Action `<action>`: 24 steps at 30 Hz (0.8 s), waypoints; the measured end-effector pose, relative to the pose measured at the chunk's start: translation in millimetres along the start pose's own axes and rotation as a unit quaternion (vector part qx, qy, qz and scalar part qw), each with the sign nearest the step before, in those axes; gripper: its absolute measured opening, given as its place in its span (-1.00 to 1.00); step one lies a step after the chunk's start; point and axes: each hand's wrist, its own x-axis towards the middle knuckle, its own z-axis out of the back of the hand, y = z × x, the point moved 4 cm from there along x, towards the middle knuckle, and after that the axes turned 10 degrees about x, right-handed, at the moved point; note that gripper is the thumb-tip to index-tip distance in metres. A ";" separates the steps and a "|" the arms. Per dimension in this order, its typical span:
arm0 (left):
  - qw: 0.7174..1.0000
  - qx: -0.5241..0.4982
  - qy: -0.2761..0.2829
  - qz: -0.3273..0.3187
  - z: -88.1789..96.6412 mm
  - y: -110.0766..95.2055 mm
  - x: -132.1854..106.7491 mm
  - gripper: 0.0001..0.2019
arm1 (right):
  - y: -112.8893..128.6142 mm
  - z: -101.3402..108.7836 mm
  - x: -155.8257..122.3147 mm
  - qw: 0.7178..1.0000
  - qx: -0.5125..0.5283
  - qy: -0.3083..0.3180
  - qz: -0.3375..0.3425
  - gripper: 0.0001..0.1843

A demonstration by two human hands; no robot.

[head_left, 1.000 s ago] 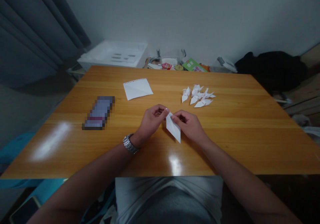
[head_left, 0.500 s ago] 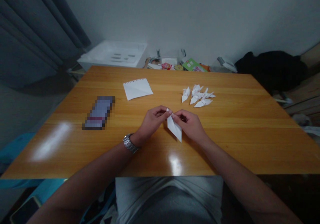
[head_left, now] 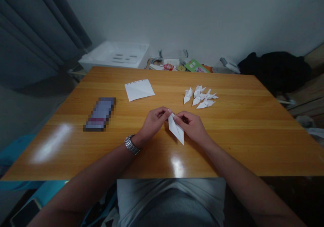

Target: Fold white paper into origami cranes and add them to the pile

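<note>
A folded white paper, narrow and kite-shaped, is held just above the wooden table, its long point toward me. My left hand pinches its far tip between thumb and fingers. On the other side, my right hand grips the upper right edge, thumb on top. The fingers beneath the paper are partly hidden. Beyond my right hand lie several folded white paper cranes in a loose cluster. A flat sheet of white paper with a perforated edge rests farther off to the left.
A blurred-out phone lies on the table's left side. Behind the far edge are a white plastic tray and assorted packets, one with a green cover. A dark bundle sits at back right. Another phone is low at left.
My left thumb and fingertips have shifted slightly at the paper's far tip, and the paper has turned a little. My right hand stays nearly still.
</note>
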 end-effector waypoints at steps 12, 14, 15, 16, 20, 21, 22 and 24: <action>0.998 -0.048 -0.007 0.036 6.6 17.2 7.1 -0.71 | -15.2 3.0 5.9 0.998 0.060 0.024 -0.029 -0.69; 0.997 -0.063 -0.019 0.047 9.5 21.3 8.1 -0.71 | -19.4 6.5 8.5 0.996 0.076 0.032 -0.036 -0.70; 0.996 -0.071 -0.023 0.053 10.6 23.3 8.7 -0.71 | -21.3 8.2 9.7 0.995 0.082 0.036 -0.041 -0.69; 0.995 -0.078 -0.026 0.058 11.3 25.2 9.1 -0.70 | -22.9 9.7 10.7 0.994 0.086 0.041 -0.047 -0.68; 0.991 -0.103 -0.028 0.078 11.3 30.2 10.5 -0.68 | -25.8 13.2 12.5 0.993 0.089 0.043 -0.069 -0.63; 0.991 -0.107 -0.029 0.079 11.0 30.7 10.7 -0.68 | -26.1 13.0 12.3 0.992 0.092 0.046 -0.075 -0.62; 0.990 -0.111 -0.031 0.080 10.8 30.9 10.8 -0.68 | -26.4 12.5 12.1 0.991 0.094 0.050 -0.082 -0.61; 0.990 -0.113 -0.035 0.082 10.6 31.3 11.1 -0.68 | -27.6 11.6 11.6 0.990 0.093 0.062 -0.091 -0.61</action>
